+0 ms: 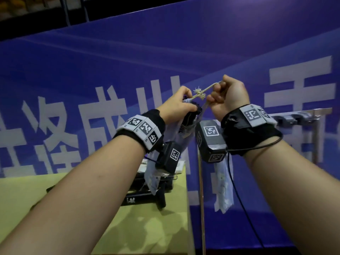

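Note:
Both my hands are raised in front of a blue banner. My left hand (177, 106) grips the gathered top of a pale, thin bag (223, 186) that hangs down between my wrists, together with a small dark object (193, 115). A beige cord (206, 91) with a frayed knot runs from my left fingers up to my right hand (229, 97), whose curled fingers pinch and pull it taut. Black wrist straps with square marker tags sit on both wrists.
A yellow-green table (156, 227) lies below left, with black tools or clips (147, 192) on it. A thin metal pole (202, 208) stands at the table's right edge. A metal rail (303, 116) with hooks runs behind my right wrist. A black cable (241, 199) hangs from the right strap.

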Available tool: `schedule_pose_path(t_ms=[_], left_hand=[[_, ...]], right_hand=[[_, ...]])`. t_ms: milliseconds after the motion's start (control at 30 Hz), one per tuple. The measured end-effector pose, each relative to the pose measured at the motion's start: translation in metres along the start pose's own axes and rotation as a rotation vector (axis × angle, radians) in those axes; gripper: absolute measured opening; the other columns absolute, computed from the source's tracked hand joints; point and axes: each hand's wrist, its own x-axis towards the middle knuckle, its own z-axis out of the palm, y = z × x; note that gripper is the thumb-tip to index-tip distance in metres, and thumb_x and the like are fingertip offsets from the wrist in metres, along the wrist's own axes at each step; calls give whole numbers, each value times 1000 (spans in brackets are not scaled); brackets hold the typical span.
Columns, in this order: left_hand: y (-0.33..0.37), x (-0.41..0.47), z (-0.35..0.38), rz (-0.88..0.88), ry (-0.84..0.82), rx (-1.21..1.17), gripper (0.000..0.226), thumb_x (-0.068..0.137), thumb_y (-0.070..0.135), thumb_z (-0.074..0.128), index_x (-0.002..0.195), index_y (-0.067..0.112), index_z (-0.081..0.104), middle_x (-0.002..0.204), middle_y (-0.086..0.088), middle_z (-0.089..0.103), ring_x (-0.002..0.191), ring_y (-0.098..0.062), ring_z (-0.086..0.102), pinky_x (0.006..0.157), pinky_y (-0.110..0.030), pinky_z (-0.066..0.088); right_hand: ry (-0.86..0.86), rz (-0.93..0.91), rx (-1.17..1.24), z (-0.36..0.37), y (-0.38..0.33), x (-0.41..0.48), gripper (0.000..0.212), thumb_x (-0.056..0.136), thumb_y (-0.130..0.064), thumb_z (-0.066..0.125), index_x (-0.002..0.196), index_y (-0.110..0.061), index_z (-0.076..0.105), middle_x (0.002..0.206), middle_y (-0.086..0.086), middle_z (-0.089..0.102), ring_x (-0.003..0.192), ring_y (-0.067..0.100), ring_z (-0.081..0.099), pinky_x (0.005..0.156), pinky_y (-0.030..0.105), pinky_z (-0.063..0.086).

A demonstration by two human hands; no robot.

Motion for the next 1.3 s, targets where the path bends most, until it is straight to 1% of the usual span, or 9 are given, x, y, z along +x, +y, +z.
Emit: schedule_pose_path(t_ms=[100,200,267,367,567,700,1033,1200,1300], left_hand=[[16,16,26,8,-48,-33,28,91,6,60,110,17,42,84,0,47,71,-14,48,61,-18,42],[16,33,53,-8,-137,-48,36,91,9,62,124,11,47,105,-12,61,91,-23,58,86,-36,49],[9,38,68,-12,-147,-62,33,90,9,64,121,10,54,121,-17,61,106,-28,61,100,-44,46],[-9,45,92,-16,-165,-116,18,86,12,66,102,16,57,110,-12,62,101,-26,60,103,-47,44],[-56,49,117,-111,-269,-152,23,92,1,59,83,20,51,79,1,54,75,-12,53,81,-28,44],[-85,44,124,-175,-350,-75,10,92,1,60,95,10,59,82,0,58,78,-12,56,80,-22,46],[-115,44,149,-271,-257,-135,7,82,-1,68,83,5,67,87,-5,68,84,-15,60,86,-32,49],[-108,46,155,-343,-289,-308,22,80,-9,56,71,11,60,72,-4,59,48,-7,45,46,-20,29],[-104,50,157,-388,-368,-412,12,85,6,56,75,12,60,66,-2,48,45,-8,31,45,-22,20]], right_hand=[[32,-71,-26,-18,-25,10,38,97,-19,41,60,-15,36,43,-1,39,31,13,20,41,21,24],[75,-100,-75,-37,-41,20,39,98,-20,41,59,-16,35,43,-1,37,31,13,19,41,20,23],[108,-101,-130,-49,-43,24,40,98,-22,41,59,-16,35,44,-2,36,31,12,20,41,20,24],[142,-87,-251,-74,-39,34,40,97,-23,43,59,-17,36,44,-3,37,30,11,23,40,20,24],[82,-134,-723,-119,-13,56,40,96,-18,46,58,-16,36,43,-2,34,33,8,23,41,21,18],[-20,-181,-1137,-151,10,72,40,97,-18,47,57,-16,44,52,0,39,40,7,32,48,23,25],[-142,-87,-1221,-179,32,81,36,98,-14,47,63,-15,56,42,-12,45,49,13,34,51,26,29],[-139,-49,-1175,-188,28,80,28,95,-3,48,71,-15,56,61,3,46,40,5,39,48,23,33],[-124,-21,-1170,-196,27,82,25,94,0,50,75,-16,54,63,2,48,37,0,41,48,22,35]])
